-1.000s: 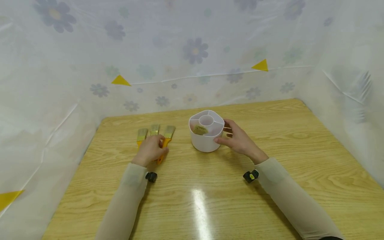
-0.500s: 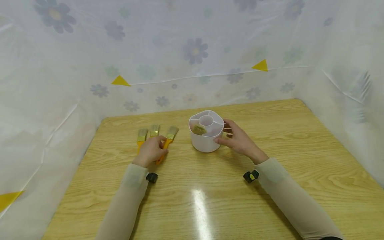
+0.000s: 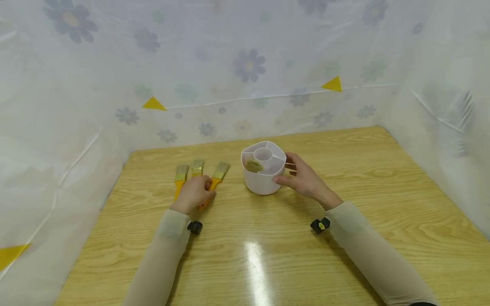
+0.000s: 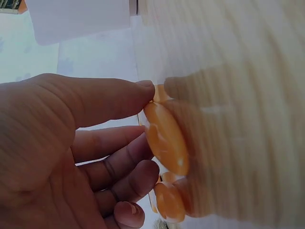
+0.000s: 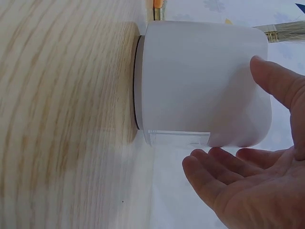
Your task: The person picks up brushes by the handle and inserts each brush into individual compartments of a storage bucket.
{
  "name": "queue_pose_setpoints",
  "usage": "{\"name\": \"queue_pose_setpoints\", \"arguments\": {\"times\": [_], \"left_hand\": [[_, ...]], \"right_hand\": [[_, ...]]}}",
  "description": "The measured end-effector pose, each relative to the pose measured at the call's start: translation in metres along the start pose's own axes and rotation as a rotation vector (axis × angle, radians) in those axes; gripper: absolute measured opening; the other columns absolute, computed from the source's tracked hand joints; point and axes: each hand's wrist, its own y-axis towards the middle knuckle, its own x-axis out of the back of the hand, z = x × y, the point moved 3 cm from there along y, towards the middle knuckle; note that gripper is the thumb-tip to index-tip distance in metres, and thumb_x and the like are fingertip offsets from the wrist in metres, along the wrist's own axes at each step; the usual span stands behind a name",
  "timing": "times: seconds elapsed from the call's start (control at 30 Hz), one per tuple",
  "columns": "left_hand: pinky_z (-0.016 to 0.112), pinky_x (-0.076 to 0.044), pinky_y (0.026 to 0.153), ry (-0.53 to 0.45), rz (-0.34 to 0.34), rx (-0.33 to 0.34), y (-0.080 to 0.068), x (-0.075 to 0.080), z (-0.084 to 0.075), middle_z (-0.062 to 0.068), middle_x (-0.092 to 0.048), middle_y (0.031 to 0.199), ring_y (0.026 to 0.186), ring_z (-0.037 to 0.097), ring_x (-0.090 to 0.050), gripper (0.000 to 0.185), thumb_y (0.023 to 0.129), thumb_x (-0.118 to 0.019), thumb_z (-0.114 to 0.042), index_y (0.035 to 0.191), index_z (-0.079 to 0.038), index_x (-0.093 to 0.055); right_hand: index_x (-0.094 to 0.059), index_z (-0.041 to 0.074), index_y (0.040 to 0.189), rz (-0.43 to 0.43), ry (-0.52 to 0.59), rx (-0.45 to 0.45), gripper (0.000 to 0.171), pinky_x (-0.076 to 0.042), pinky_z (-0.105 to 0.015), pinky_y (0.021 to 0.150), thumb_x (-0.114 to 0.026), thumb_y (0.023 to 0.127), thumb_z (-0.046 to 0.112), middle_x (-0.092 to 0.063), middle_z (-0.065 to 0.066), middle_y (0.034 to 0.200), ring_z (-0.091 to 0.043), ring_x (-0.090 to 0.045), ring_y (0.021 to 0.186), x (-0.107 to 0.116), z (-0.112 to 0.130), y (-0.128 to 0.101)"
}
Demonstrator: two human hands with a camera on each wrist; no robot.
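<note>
Left hand (image 3: 193, 193) pinching the rightmost orange-handled flat brush (image 3: 214, 182), handle toward the wrist, bristles angled toward the white round divided plastic holder (image 3: 263, 175) steadied by right hand (image 3: 304, 178), fingers loosely spread.

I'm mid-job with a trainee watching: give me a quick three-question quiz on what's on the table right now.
1. True or false: the right hand rests against the side of the white holder.
2. How many orange-handled brushes lie on the table by the left hand?
A) one B) three C) five
3. Fill in: the left hand's fingers pinch the ____ of the brush nearest the holder.

Key:
1. True. The thumb and fingers touch its wall on the person's right.
2. B. Three lie side by side, bristles pointing away from the person.
3. Handle, the orange end.
</note>
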Motion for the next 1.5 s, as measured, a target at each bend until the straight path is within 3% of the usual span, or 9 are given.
{"name": "queue_pose_setpoints", "arguments": {"times": [0.13,0.23,0.33,0.43,0.57,0.8,1.03,1.3,1.5], "left_hand": [[0.03,-0.031,0.051,-0.014,0.009,0.004,0.001,-0.001,0.0,0.003,-0.039,0.062,0.05,0.015,-0.037,0.021,0.088,-0.068,-0.021,0.08,-0.008,-0.055],[0.029,-0.035,0.054,-0.02,0.004,0.01,0.001,-0.001,0.0,0.004,-0.049,0.07,0.056,0.015,-0.042,0.015,0.088,-0.067,-0.019,0.094,-0.007,-0.062],[0.032,-0.044,0.063,-0.028,0.001,0.026,0.001,-0.001,0.0,0.006,-0.061,0.088,0.067,0.017,-0.052,0.028,0.088,-0.067,-0.018,0.114,-0.006,-0.064],[0.036,-0.049,0.07,-0.042,0.008,0.037,0.0,-0.001,0.0,0.008,-0.064,0.1,0.075,0.019,-0.056,0.037,0.088,-0.067,-0.018,0.122,-0.006,-0.062],[0.037,-0.048,0.072,-0.038,0.01,0.032,-0.001,-0.002,-0.001,0.008,-0.063,0.097,0.077,0.019,-0.055,0.035,0.088,-0.069,-0.021,0.119,-0.005,-0.063],[0.033,-0.037,0.06,-0.008,0.012,0.018,0.001,-0.005,-0.001,0.004,-0.053,0.075,0.064,0.018,-0.046,0.018,0.088,-0.07,-0.02,0.1,-0.008,-0.063],[0.035,-0.048,0.069,-0.006,0.0,0.012,0.001,-0.005,-0.001,0.005,-0.063,0.093,0.074,0.017,-0.055,0.032,0.088,-0.068,-0.018,0.118,-0.007,-0.065],[0.037,-0.05,0.07,-0.006,-0.008,-0.004,0.001,-0.004,-0.001,0.007,-0.065,0.095,0.075,0.018,-0.057,0.031,0.088,-0.067,-0.016,0.118,-0.007,-0.066],[0.043,-0.05,0.08,0.004,-0.01,-0.012,0.001,-0.005,-0.002,0.008,-0.065,0.103,0.089,0.022,-0.061,0.037,0.087,-0.07,-0.023,0.12,-0.006,-0.064]], "right_hand": [[-0.027,0.009,0.148,0.004,0.015,-0.006,0.083,-0.032,-0.056,0.105,-0.075,0.083,0.03,-0.038,-0.016,0.143,-0.04,-0.036,0.131,0.0,0.007,-0.002],[-0.027,0.004,0.148,0.007,0.03,-0.003,0.081,-0.032,-0.057,0.104,-0.075,0.084,0.022,-0.039,-0.02,0.14,-0.043,-0.037,0.13,0.001,0.02,-0.006],[-0.028,0.001,0.146,0.007,0.022,-0.001,0.079,-0.033,-0.057,0.103,-0.074,0.085,0.017,-0.043,-0.022,0.134,-0.043,-0.039,0.128,0.003,0.033,-0.011],[-0.029,-0.002,0.145,0.007,0.004,0.004,0.077,-0.033,-0.057,0.104,-0.073,0.085,0.016,-0.045,-0.022,0.128,-0.042,-0.041,0.126,0.003,0.039,-0.014],[-0.029,-0.003,0.145,0.01,-0.004,0.01,0.077,-0.033,-0.057,0.103,-0.073,0.085,0.015,-0.043,-0.023,0.133,-0.043,-0.04,0.126,0.003,0.039,-0.014],[-0.025,0.001,0.147,0.033,0.024,-0.003,0.08,-0.031,-0.059,0.104,-0.073,0.086,0.018,-0.028,-0.022,0.15,-0.045,-0.032,0.133,0.001,0.037,-0.015],[-0.026,0.001,0.147,0.026,0.034,0.003,0.08,-0.031,-0.058,0.105,-0.073,0.085,0.017,-0.033,-0.022,0.146,-0.043,-0.035,0.132,0.001,0.038,-0.016],[-0.025,0.002,0.147,0.025,0.028,-0.005,0.08,-0.031,-0.058,0.104,-0.073,0.086,0.018,-0.034,-0.021,0.145,-0.042,-0.036,0.131,0.001,0.037,-0.015],[-0.025,0.001,0.147,0.03,0.031,0.008,0.08,-0.032,-0.058,0.104,-0.073,0.086,0.018,-0.03,-0.021,0.149,-0.043,-0.034,0.132,0.001,0.037,-0.015]]}}
